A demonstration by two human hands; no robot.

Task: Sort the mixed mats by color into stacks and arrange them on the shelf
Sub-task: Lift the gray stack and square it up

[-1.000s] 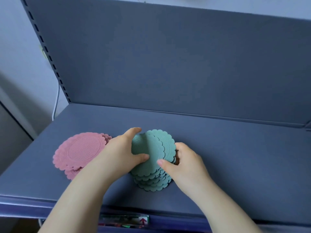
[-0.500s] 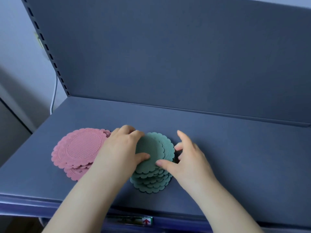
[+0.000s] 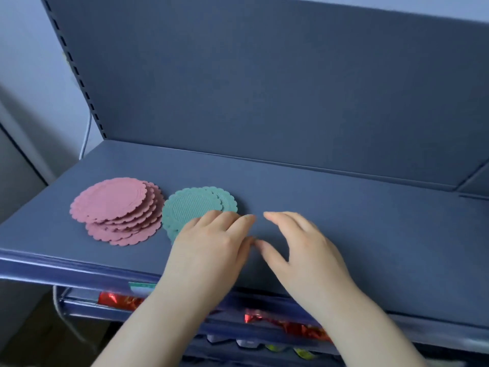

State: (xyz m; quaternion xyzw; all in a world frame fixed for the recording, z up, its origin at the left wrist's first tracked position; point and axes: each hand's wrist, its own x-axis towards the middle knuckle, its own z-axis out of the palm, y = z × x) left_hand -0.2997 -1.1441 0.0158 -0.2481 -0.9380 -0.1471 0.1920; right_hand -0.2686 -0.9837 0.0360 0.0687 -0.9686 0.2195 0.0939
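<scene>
Mats sit in two stacks on the shelf (image 3: 357, 207), in its front-left area.

Left hand (image 3: 211, 242): fingers loosely extended, slightly curved, holding nothing. Its fingertips overlap the near-right edge of the green stack (image 3: 194, 207). Touching or hovering: cannot tell, the frame is blurred there.

Right hand (image 3: 299, 245): relaxed, fingers spread and gently bent, empty. It is over bare shelf just right of the green stack and clear of it. The two thumb tips nearly meet.

Green stack: thin round teal-green mats that look flexible, with scalloped rims. The top mat has a ribbed centre disc inside a raised ring. There are several layers, offset rather than squared up. The near part is hidden behind the left hand, so the count is not readable.

Pink stack (image 3: 113, 207): same shape in dusty pink, just left of the green stack. Whether the rims touch or only come close, I cannot tell. The layers fan toward the front-right, so the lower rims show as steps. Surface texture on the top mat is faint.

Shelf: flat matte blue-grey deck with a back panel (image 3: 264, 75) in the same colour. A slotted upright (image 3: 76, 75) runs along the left side, with a white cable (image 3: 86, 139) behind it. The front lip is glossy and carries a teal label (image 3: 141, 287) beside the left wrist.

Lower tier under the deck holds shiny red foil packets (image 3: 291, 325). The small tags below them are too blurred to identify.
</scene>
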